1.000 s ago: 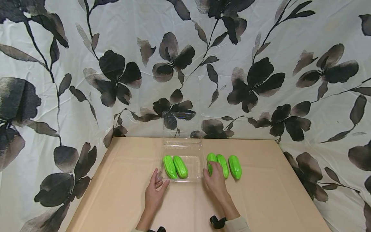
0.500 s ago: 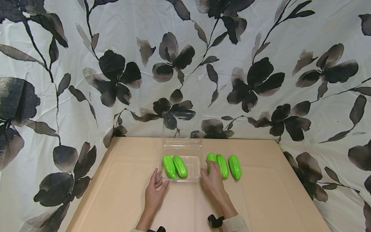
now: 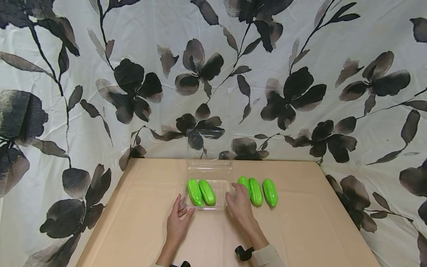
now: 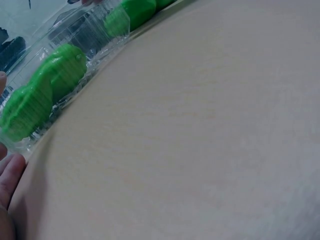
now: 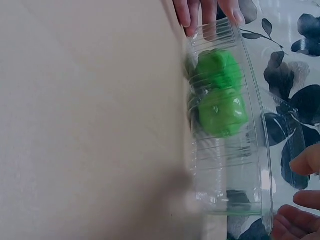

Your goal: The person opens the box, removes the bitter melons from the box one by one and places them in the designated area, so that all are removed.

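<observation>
Two green toy cucumbers [image 3: 201, 192] lie side by side in the left part of a clear plastic container [image 3: 222, 194], whose lid stands up at the back. My left hand [image 3: 178, 222] holds the container's front left corner, fingers along its side and thumb near the front. In the right wrist view, the left fingers [image 5: 209, 12] show at the container's far end. My right hand [image 3: 241, 205] hovers at the container's right edge, fingers parted and holding nothing. Whether it touches the rim, I cannot tell. Right of it lie three more cucumbers [image 3: 256, 192], the nearest partly hidden by the hand.
A tan tabletop [image 3: 133, 207] extends around the container. Behind it hangs a white cloth [image 3: 233, 107] with a dark floral print, seen through the transparent lid [image 3: 206, 133].
My right hand has moved left, from over the nearest loose cucumber to the container's right edge. The left hand, the container and all the cucumbers have stayed put.
</observation>
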A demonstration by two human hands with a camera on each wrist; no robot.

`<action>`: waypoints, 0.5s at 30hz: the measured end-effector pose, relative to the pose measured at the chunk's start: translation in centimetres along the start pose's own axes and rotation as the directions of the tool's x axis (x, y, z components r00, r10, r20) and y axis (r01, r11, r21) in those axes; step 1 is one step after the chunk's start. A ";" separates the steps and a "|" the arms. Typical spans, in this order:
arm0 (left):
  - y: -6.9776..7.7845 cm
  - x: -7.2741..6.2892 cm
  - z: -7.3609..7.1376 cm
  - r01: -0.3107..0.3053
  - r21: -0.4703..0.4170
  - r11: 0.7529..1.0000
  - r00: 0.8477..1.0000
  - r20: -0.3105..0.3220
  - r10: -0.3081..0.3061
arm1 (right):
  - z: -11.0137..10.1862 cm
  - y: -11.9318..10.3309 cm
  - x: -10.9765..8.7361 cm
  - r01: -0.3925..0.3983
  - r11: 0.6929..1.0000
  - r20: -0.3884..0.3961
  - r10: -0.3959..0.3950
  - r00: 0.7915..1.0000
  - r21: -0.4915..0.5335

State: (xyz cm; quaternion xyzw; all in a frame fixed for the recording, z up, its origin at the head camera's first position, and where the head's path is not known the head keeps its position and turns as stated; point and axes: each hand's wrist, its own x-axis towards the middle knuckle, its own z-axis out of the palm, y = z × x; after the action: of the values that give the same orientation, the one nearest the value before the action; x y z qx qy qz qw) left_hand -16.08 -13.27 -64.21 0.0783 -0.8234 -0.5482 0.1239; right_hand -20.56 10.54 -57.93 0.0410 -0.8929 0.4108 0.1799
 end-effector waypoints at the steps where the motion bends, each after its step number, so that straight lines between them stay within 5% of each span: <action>1: 0.0 0.0 0.0 0.002 0.000 1.000 1.000 0.000 -0.002 | 0.1 -0.1 0.0 0.009 1.000 -0.001 -0.009 1.000 0.000; 15: 0.2 0.0 -0.1 0.015 -0.006 1.000 1.000 0.002 -0.015 | 1.4 -1.3 0.0 0.049 0.999 0.058 -0.048 0.997 -0.006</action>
State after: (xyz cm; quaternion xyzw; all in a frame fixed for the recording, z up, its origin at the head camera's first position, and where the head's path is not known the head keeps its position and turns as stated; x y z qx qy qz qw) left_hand -16.04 -13.26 -63.95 0.0835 -0.8213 -0.5516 0.1193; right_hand -20.71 8.63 -57.86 0.0740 -0.8980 0.4016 0.1639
